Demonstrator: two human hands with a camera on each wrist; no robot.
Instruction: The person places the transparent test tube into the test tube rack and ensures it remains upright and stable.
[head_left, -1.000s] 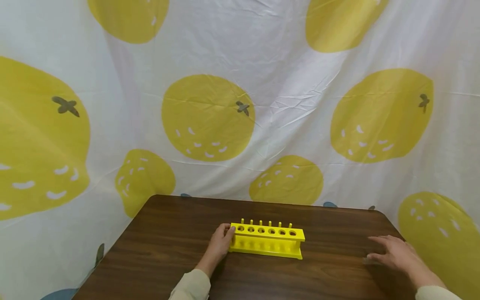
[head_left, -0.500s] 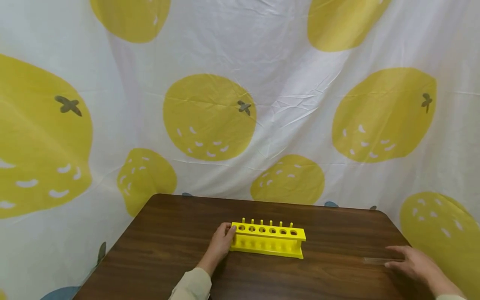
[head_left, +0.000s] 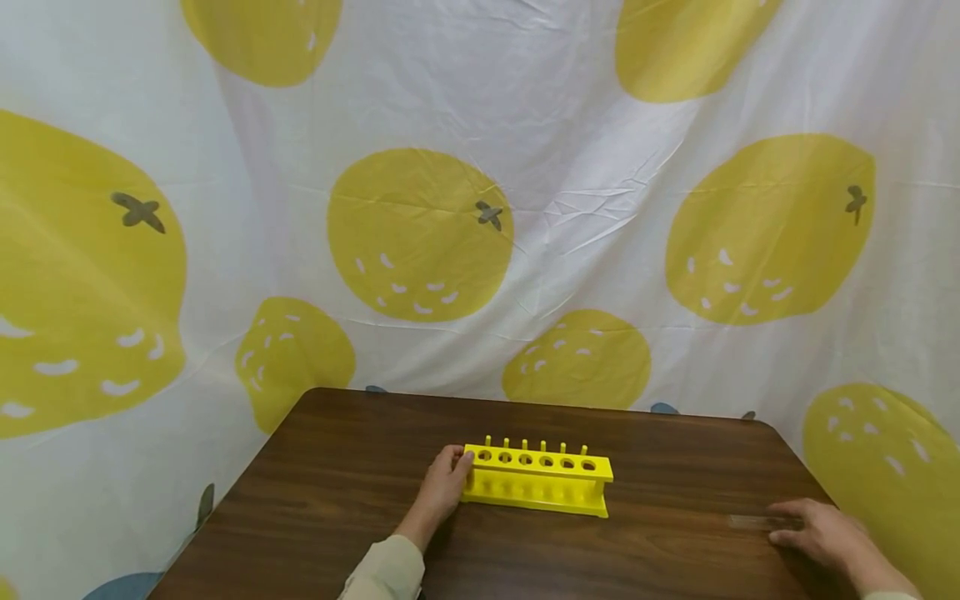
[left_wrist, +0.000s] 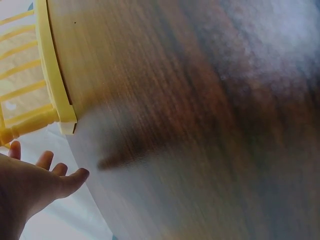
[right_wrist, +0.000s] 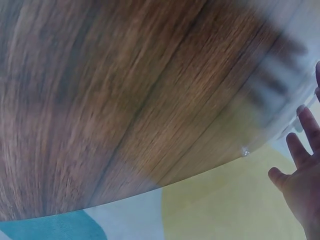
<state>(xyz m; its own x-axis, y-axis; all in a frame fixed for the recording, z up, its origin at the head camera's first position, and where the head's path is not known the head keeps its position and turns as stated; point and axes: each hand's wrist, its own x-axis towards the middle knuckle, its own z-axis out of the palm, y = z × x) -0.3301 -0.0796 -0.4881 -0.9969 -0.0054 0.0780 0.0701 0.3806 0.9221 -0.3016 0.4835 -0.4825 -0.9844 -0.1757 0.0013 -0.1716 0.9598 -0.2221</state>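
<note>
A yellow test tube rack (head_left: 536,483) with a row of round holes and upright pegs stands on the dark wooden table. My left hand (head_left: 442,485) grips its left end, thumb at the front; in the left wrist view the left hand (left_wrist: 37,182) has several fingers spread beside the rack (left_wrist: 54,75). Far to the right, a clear test tube (head_left: 746,522) lies on its side. My right hand (head_left: 825,533) is low over its right end, thumb and index finger on either side and apart. In the right wrist view the right hand (right_wrist: 302,185) has spread fingers.
The brown table (head_left: 360,450) has rounded back corners, and its right edge runs close to my right hand. A white cloth (head_left: 420,358) printed with big yellow fruit hangs behind and around the table.
My right hand has moved right and down, along the clear test tube towards its right end, uncovering more of the tube. The left hand and the rack have stayed in place.
</note>
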